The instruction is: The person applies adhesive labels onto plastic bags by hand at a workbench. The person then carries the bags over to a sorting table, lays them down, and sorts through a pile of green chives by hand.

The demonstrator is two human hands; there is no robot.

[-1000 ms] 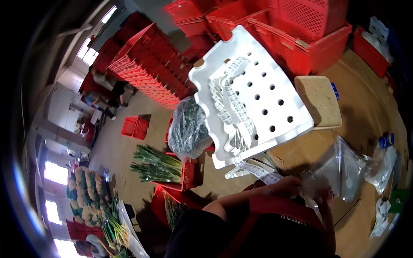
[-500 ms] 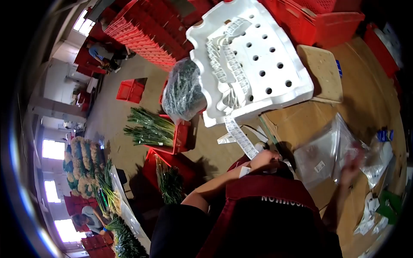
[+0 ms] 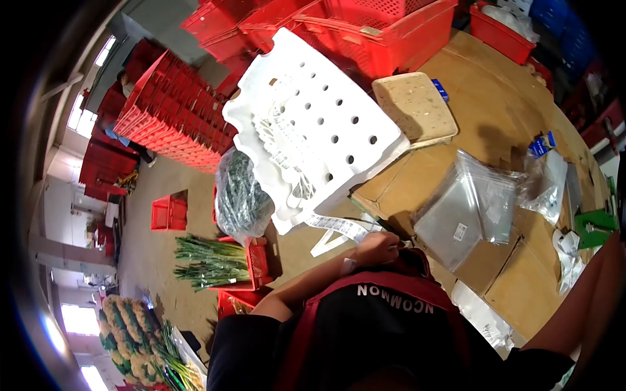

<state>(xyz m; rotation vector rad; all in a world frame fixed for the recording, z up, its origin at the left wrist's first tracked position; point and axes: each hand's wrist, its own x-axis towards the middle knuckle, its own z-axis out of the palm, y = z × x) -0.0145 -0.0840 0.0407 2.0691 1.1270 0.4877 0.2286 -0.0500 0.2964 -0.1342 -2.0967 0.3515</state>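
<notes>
My left hand (image 3: pixel 379 249) is closed in front of the apron, with the end of a printed label strip (image 3: pixel 339 225) running into its fingers. The strip trails out of a white foam box (image 3: pixel 326 124) with round holes, where more label strips lie in loose folds. My right forearm (image 3: pixel 583 296) reaches to the right edge of the view, and the hand itself is out of sight. Near that arm are a green metal tool (image 3: pixel 595 228) and crumpled white paper (image 3: pixel 567 254). Clear plastic bags (image 3: pixel 450 218) lie on the cardboard-covered table between my arms.
Red crates (image 3: pixel 385 42) stand behind the foam box, beside a tan tray (image 3: pixel 417 107). Left of the table are a bagged bundle of greens (image 3: pixel 241 195), a red crate (image 3: pixel 259 264) with green stems and a tall stack of red crates (image 3: pixel 173 107). A person (image 3: pixel 127 133) stands far back.
My right hand has left the plastic bags and moved right, out of view. My left hand stays closed at the label strip. The view has turned, bringing more of the table's right side in.
</notes>
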